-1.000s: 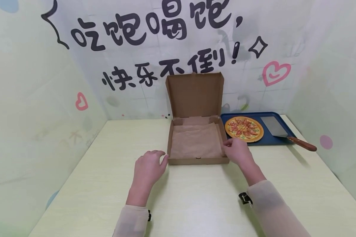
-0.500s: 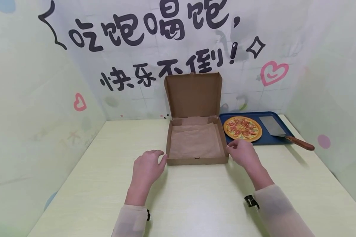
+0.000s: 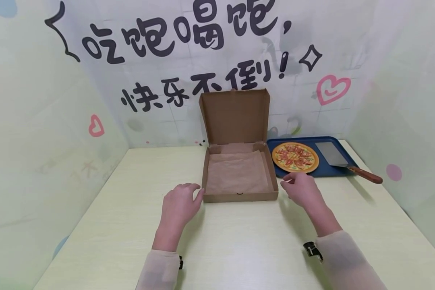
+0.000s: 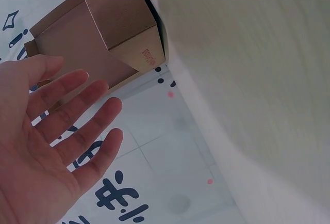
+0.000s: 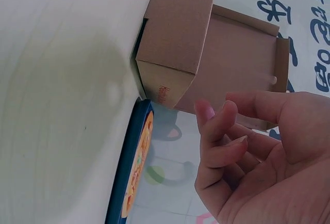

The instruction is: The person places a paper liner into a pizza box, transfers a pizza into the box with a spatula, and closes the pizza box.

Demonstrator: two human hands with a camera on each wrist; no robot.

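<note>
A brown cardboard pizza box (image 3: 240, 197) stands with its lid (image 3: 235, 117) raised against the wall, and a sheet of brown paper (image 3: 237, 173) lines its base. My left hand (image 3: 180, 205) is at the box's front left corner, thumb close to the side; the left wrist view shows its fingers (image 4: 98, 115) spread and relaxed. Off the front right corner, my right hand (image 3: 304, 192) hovers apart from the box. Its fingers (image 5: 216, 157) are loosely bent with nothing between them.
Right of the box lies a blue tray (image 3: 324, 171) with a pizza (image 3: 295, 157) on it. A pizza server (image 3: 331, 154) rests there too, its wooden handle (image 3: 365, 175) jutting past the tray's front right edge. Printed walls enclose the pale table (image 3: 232, 241).
My right hand has drawn away from the box's right side, moving right and slightly toward me. The left hand stays at the left corner. The head view has shifted slightly.
</note>
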